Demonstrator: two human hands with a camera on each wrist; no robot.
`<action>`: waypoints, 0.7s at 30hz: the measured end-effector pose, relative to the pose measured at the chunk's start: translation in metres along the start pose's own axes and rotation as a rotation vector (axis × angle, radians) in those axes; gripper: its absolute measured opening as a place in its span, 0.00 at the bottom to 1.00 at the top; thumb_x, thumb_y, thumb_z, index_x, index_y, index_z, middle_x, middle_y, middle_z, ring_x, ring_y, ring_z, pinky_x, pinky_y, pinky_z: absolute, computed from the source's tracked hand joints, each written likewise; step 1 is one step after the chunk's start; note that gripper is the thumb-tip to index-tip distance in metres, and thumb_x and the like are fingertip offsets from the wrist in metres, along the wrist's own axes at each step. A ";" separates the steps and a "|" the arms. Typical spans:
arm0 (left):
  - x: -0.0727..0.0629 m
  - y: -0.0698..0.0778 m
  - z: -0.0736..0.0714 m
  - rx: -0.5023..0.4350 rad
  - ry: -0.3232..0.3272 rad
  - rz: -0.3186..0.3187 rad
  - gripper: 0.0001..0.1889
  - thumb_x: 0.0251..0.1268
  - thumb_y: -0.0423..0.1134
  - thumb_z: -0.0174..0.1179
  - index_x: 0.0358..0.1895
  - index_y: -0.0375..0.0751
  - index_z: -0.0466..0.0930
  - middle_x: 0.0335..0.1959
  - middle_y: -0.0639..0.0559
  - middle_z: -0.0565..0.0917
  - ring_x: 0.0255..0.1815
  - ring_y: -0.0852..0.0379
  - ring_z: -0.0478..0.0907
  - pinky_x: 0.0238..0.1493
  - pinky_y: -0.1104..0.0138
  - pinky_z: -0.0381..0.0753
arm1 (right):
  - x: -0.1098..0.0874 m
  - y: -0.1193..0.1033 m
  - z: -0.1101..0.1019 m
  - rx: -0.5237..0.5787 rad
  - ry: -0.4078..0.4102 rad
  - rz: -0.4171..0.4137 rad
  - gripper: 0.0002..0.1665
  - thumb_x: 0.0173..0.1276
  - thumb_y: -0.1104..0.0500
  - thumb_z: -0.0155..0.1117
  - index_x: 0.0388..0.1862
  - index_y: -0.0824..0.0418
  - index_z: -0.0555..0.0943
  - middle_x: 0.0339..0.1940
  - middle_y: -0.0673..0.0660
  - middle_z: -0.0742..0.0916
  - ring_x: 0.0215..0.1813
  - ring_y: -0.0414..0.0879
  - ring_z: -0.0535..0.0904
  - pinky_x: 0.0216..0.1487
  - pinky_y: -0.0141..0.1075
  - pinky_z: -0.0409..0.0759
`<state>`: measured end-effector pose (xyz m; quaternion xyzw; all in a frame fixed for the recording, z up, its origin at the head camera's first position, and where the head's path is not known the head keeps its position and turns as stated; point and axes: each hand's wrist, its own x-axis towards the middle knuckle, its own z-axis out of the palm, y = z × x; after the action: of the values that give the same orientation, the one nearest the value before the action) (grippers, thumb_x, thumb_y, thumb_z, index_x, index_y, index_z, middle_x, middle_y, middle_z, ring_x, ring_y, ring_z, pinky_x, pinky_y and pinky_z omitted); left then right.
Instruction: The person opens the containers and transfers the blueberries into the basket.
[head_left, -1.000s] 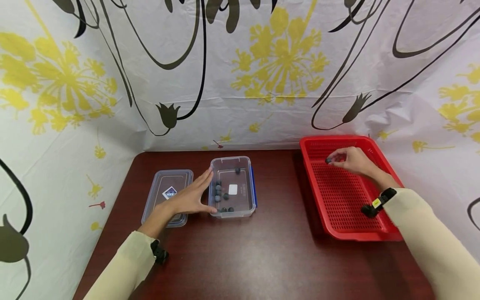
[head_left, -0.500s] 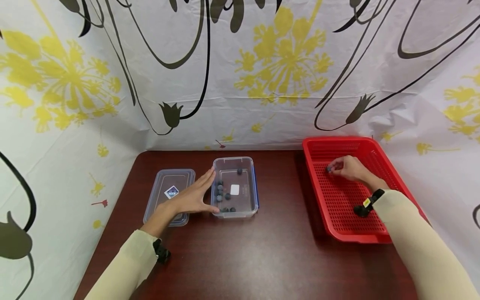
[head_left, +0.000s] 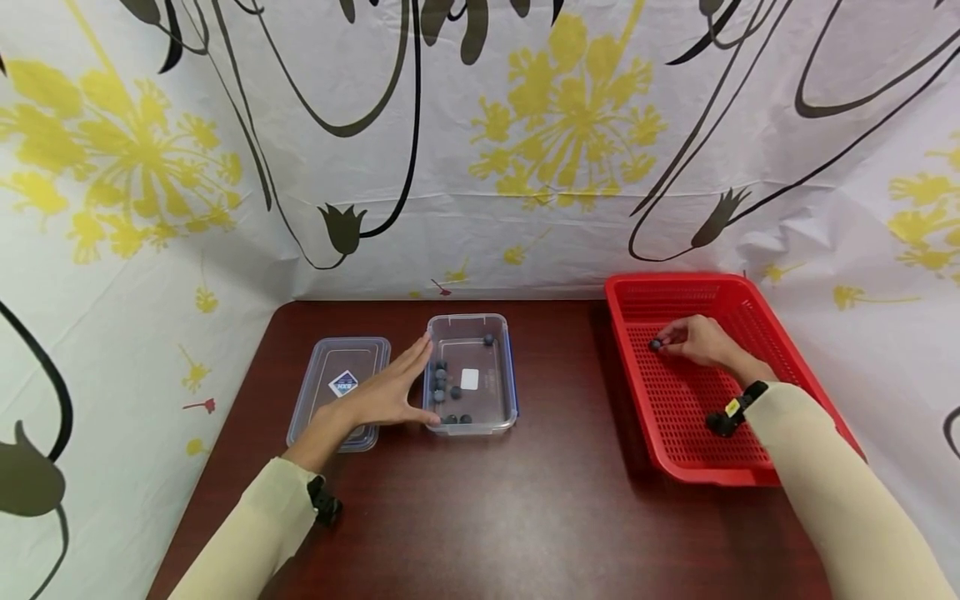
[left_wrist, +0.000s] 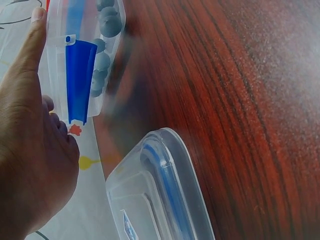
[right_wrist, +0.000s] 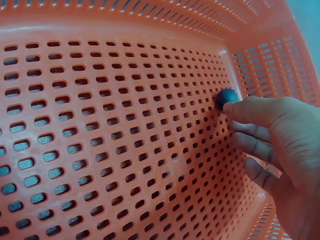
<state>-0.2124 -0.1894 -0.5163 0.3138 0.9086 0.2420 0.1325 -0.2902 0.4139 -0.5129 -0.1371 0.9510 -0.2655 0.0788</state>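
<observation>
My left hand [head_left: 386,392] spans the left side of a clear plastic container [head_left: 491,404], thumb and fingers stretched out at its rim. Several blueberries [head_left: 440,375] lie inside, mostly along the left and front walls; a lone blueberry [head_left: 488,339] sits at the back. In the left wrist view, a blue clip [left_wrist: 80,80] hangs from the container's near side. My right hand [head_left: 697,340] is down inside a red perforated basket [head_left: 628,375]. It pinches one blueberry [right_wrist: 226,99] between thumb and fingertips, low over the basket floor near the left wall.
A clear lid [head_left: 311,375] with a diamond label lies left of the container, partly under my left forearm. Dark reddish-brown tabletop [head_left: 540,500] stretches between container and basket. A patterned white cloth [head_left: 450,242] hangs behind and at the sides.
My right hand has come lower and nearer into the basket with the blueberry. The lone blueberry at the container's back has shifted slightly right. My left hand keeps its place.
</observation>
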 end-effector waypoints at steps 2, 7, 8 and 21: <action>0.000 0.001 -0.001 0.000 0.001 0.002 0.71 0.58 0.70 0.73 0.87 0.38 0.33 0.89 0.47 0.30 0.89 0.45 0.34 0.83 0.40 0.51 | 0.000 -0.003 -0.003 -0.005 0.016 -0.012 0.11 0.67 0.61 0.78 0.46 0.64 0.91 0.38 0.57 0.94 0.39 0.38 0.86 0.39 0.28 0.78; 0.000 0.002 -0.002 -0.009 0.007 0.016 0.70 0.58 0.69 0.73 0.87 0.37 0.34 0.89 0.44 0.31 0.89 0.44 0.35 0.83 0.39 0.52 | -0.003 -0.014 -0.013 -0.036 0.076 -0.070 0.11 0.67 0.64 0.77 0.47 0.66 0.90 0.39 0.59 0.93 0.40 0.40 0.87 0.39 0.27 0.80; 0.000 0.002 -0.002 -0.009 0.007 0.016 0.70 0.58 0.69 0.73 0.87 0.37 0.34 0.89 0.44 0.31 0.89 0.44 0.35 0.83 0.39 0.52 | -0.003 -0.016 -0.016 -0.043 0.091 -0.086 0.11 0.67 0.65 0.77 0.47 0.66 0.90 0.39 0.59 0.93 0.40 0.41 0.87 0.38 0.27 0.80; -0.001 0.002 -0.001 -0.029 0.004 0.014 0.70 0.58 0.69 0.73 0.87 0.37 0.34 0.89 0.46 0.30 0.89 0.44 0.34 0.82 0.39 0.52 | -0.003 -0.063 -0.041 -0.066 0.273 -0.271 0.12 0.61 0.66 0.81 0.45 0.64 0.91 0.37 0.56 0.93 0.36 0.36 0.84 0.36 0.19 0.74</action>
<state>-0.2113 -0.1890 -0.5144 0.3178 0.9029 0.2569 0.1333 -0.2822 0.3831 -0.4453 -0.2290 0.9339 -0.2586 -0.0919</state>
